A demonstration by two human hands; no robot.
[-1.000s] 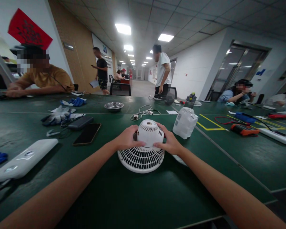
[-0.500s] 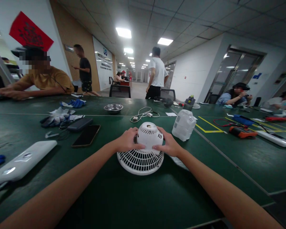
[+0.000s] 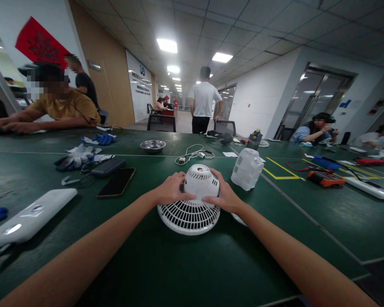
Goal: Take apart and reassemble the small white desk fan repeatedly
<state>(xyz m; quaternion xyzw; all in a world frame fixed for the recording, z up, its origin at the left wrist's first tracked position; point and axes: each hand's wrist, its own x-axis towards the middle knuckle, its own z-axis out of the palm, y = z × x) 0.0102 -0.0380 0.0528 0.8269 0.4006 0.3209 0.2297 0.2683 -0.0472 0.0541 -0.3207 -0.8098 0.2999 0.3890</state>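
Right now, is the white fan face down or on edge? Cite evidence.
Face down: its slatted grille spreads lowest, over the green table; the rounded housing is uppermost, between left hand and right hand.

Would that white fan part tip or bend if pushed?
The white fan part would probably slide rather than tip, since its round grille spreads wider than the dome above. It looks like rigid plastic, so likely stiff, though the thin ribs might snap.
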